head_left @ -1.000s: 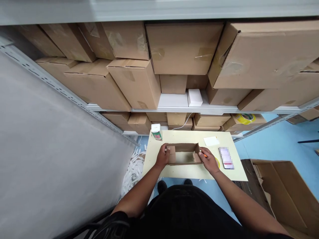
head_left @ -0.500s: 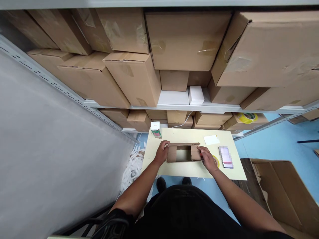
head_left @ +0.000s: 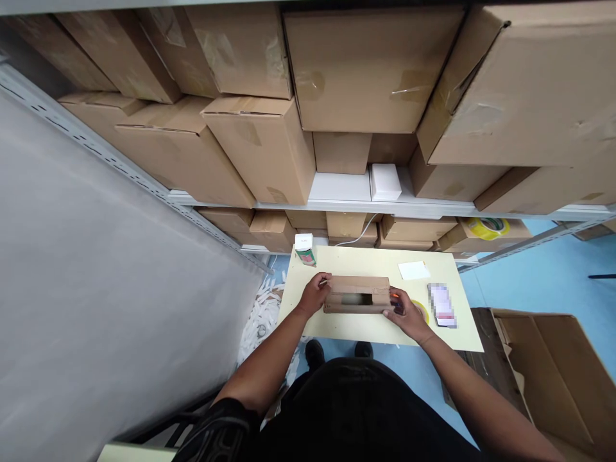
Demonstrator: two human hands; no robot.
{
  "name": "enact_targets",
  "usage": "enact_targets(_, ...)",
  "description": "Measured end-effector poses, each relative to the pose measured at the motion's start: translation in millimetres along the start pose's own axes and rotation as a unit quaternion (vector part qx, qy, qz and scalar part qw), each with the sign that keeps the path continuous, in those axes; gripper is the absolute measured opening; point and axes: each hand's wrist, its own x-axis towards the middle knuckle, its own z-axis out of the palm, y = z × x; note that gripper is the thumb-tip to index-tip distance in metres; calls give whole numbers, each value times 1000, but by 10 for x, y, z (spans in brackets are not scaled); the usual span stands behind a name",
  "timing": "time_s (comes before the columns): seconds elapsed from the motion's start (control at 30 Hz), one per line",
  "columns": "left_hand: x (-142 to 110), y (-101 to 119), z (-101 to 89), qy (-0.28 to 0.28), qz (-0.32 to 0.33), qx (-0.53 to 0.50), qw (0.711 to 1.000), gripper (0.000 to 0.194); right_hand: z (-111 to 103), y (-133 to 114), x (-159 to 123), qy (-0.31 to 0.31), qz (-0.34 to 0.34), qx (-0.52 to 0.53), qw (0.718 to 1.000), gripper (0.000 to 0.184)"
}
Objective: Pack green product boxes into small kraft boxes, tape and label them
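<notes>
A small cardboard box [head_left: 359, 283] rests on the cream table [head_left: 308, 326], its top partly covered by a folded flap, with a narrow opening into it. My left hand [head_left: 315, 295] is closed on the box's left end, fingertips at the far corner. At the right end my right hand [head_left: 408, 317] grips the box, thumb at the near corner. A small orange and dark thing [head_left: 395, 296] shows by the right fingers; its kind is hidden. Just beyond that hand lies a yellow tape roll [head_left: 423, 311], partly covered.
On the table are a small white-and-green box [head_left: 305, 250], a white card [head_left: 414, 270] and a phone [head_left: 441, 305]. Shelves of cartons [head_left: 260, 151] rise ahead. Another tape roll [head_left: 488, 228] sits on a lower carton. A large open carton [head_left: 553, 366] stands at right, paper scraps [head_left: 260, 314] at left.
The box's far flap has come down toward me over the opening, which looks narrower. My right thumb has shifted to the near corner. The view has moved slightly.
</notes>
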Motion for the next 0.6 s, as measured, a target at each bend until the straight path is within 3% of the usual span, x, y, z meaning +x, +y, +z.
enact_targets(0.1,-6,10,-20,-15,-8,-6,1000,30,102,-14,40,70,17,-1,997,54)
enact_targets(0.2,-38,29,-52,-16,-14,-9,1000,31,179,-18,80,117,52,-47,991,55)
enact_targets(0.4,-123,-15,-57,-59,-2,-24,998,45,249,-62,112,151,58,-99,982,56)
enact_targets(0.6,-157,-80,18,-34,9,3,999,40,265,-122,140,159,55,-133,977,49)
